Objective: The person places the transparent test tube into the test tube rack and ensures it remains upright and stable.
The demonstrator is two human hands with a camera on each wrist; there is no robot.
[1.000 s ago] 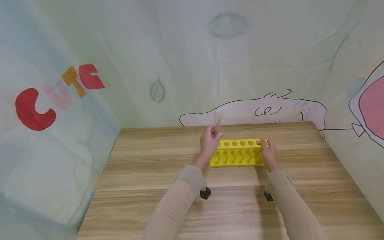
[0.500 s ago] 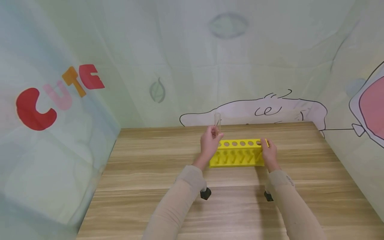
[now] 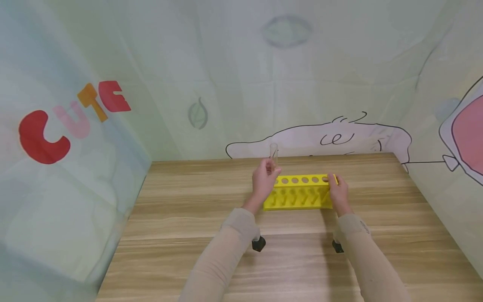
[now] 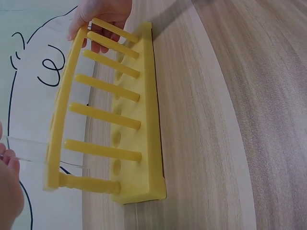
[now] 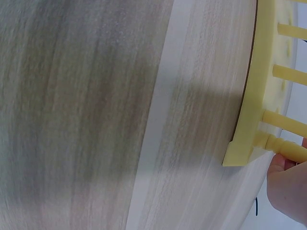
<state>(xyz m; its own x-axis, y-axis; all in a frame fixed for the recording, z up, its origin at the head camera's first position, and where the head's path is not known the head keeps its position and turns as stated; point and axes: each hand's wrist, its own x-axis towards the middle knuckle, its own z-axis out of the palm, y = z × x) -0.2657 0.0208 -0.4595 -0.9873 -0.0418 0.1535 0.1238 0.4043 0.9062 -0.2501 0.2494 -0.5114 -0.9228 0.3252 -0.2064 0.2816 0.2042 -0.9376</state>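
Note:
In the head view a yellow test tube rack point(image 3: 298, 205) stands upright on the wooden table, a row of holes along its top bar and a row of pegs below. My left hand point(image 3: 263, 181) pinches a clear test tube point(image 3: 273, 152) over the rack's left end. Seen from the left wrist, the test tube point(image 4: 29, 148) reaches the top bar's end, and its faint lower part shows just past the bar. My right hand point(image 3: 338, 192) grips the opposite end of the rack; the right wrist view shows this hand point(image 5: 290, 191) beside the end post.
The wooden table point(image 3: 181, 235) extends around the rack on all sides. Behind it hangs a pale printed cloth point(image 3: 226, 63), with more cloth at both sides. A black wrist device point(image 3: 258, 243) sits under the left cuff, another point(image 3: 337, 246) under the right.
The test tube has sunk very slightly toward the rack with my left hand still around it. My right hand and the rack stay where they were.

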